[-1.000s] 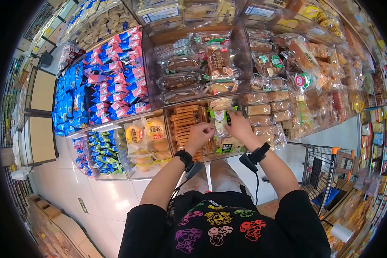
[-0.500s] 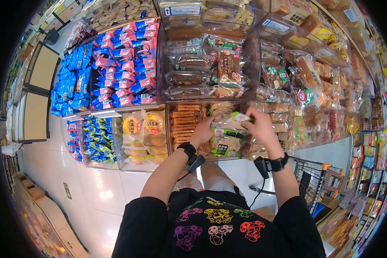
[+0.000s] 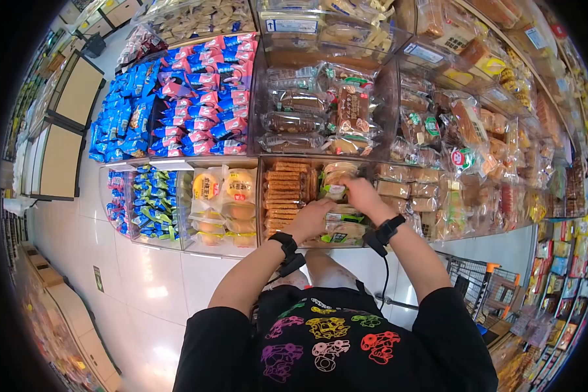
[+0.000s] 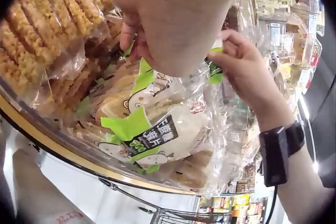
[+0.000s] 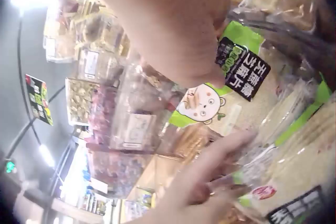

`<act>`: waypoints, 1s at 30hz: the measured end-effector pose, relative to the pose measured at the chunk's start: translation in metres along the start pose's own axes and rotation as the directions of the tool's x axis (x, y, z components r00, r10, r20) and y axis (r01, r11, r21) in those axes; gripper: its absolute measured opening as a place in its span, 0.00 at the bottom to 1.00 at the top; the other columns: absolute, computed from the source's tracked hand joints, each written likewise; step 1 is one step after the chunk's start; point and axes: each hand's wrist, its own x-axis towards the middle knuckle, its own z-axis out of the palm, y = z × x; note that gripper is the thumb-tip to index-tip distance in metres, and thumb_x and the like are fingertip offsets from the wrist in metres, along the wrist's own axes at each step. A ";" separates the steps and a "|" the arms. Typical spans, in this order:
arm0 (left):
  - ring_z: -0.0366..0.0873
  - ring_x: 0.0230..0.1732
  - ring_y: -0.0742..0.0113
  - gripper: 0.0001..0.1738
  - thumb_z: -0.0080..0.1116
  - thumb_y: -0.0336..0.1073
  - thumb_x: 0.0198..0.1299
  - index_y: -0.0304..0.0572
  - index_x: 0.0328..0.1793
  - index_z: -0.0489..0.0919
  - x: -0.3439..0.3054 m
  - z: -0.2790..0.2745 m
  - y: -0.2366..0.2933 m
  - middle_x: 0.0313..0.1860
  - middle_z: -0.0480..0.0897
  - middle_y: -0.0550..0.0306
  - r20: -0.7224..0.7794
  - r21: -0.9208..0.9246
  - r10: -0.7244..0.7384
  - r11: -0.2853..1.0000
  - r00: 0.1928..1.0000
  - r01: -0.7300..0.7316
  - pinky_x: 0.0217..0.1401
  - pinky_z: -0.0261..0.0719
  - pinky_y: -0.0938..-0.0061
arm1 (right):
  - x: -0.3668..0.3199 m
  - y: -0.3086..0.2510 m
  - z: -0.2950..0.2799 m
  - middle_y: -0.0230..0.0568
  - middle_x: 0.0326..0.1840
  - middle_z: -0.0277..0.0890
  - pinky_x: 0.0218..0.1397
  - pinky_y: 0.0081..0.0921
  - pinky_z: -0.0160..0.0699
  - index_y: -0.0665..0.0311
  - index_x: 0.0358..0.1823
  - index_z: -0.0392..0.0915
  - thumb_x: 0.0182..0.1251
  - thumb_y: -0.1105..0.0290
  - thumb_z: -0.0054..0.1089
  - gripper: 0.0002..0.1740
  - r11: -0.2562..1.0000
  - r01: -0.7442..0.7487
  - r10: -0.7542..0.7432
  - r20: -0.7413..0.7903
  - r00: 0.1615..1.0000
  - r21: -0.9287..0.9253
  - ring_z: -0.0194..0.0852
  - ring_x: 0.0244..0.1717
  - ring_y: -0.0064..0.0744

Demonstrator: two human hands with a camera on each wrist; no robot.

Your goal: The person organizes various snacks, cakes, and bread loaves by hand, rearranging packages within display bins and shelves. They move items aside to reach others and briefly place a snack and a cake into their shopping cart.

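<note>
My right hand (image 3: 364, 196) pinches the upper end of a clear sesame-cracker packet (image 5: 247, 71) with a green edge, black label and cartoon bear face. In the left wrist view, its thumb and fingers meet at the packet's green edge. This packet lies over the back of the cracker compartment. My left hand (image 3: 310, 221) is just in front, its fingers (image 5: 231, 148) extended among the packets at the pile's near side. Beneath it in the left wrist view are more green-trimmed cracker packets (image 4: 157, 134), stacked on edge and overlapping.
Left of the crackers stand rows of brown crispy sticks (image 3: 287, 196), then packaged round yellow cakes (image 3: 238, 186). Behind a clear divider lie long brown wrapped loaves (image 3: 297, 122). Wrapped breads (image 3: 395, 189) fill the right side. A shopping cart (image 3: 483, 287) stands at lower right.
My right hand lifted a packet up to the right half a second ago; now it has come back left and lower over the pile. My left hand stays over the near packets.
</note>
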 end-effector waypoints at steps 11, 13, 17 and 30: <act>0.79 0.38 0.45 0.15 0.58 0.36 0.54 0.37 0.47 0.78 0.053 -0.157 0.095 0.34 0.81 0.44 -0.586 0.012 0.069 0.997 0.808 -0.076 0.44 0.78 0.59 | -0.059 -0.069 -0.154 0.44 0.37 0.73 0.40 0.39 0.76 0.64 0.44 0.72 0.54 0.74 0.56 0.14 0.839 0.388 -0.413 0.017 0.910 -0.381 0.74 0.43 0.46; 0.80 0.40 0.47 0.20 0.59 0.39 0.55 0.35 0.51 0.75 0.072 -0.174 0.107 0.36 0.81 0.44 -0.549 0.042 0.018 0.999 0.835 0.006 0.44 0.78 0.60 | -0.089 -0.078 -0.214 0.43 0.33 0.72 0.39 0.40 0.76 0.61 0.43 0.74 0.54 0.71 0.58 0.14 0.815 0.484 -0.460 0.150 0.875 -0.319 0.75 0.37 0.46; 0.79 0.48 0.47 0.42 0.64 0.53 0.51 0.31 0.63 0.64 0.111 -0.161 0.130 0.45 0.78 0.37 -0.547 0.304 -0.051 0.918 0.836 0.254 0.48 0.77 0.59 | -0.093 -0.086 -0.298 0.43 0.33 0.79 0.38 0.37 0.76 0.59 0.41 0.78 0.58 0.64 0.58 0.11 0.956 0.285 -0.149 0.718 0.680 -0.072 0.79 0.36 0.45; 0.76 0.53 0.36 0.63 0.68 0.54 0.44 0.48 0.78 0.38 0.167 -0.159 0.101 0.58 0.67 0.24 -0.389 -0.008 -0.383 0.911 0.838 0.412 0.52 0.78 0.57 | 0.064 -0.046 -0.180 0.68 0.55 0.70 0.56 0.41 0.73 0.77 0.65 0.57 0.57 0.48 0.61 0.45 0.979 -0.048 0.095 -0.237 0.967 0.200 0.72 0.56 0.59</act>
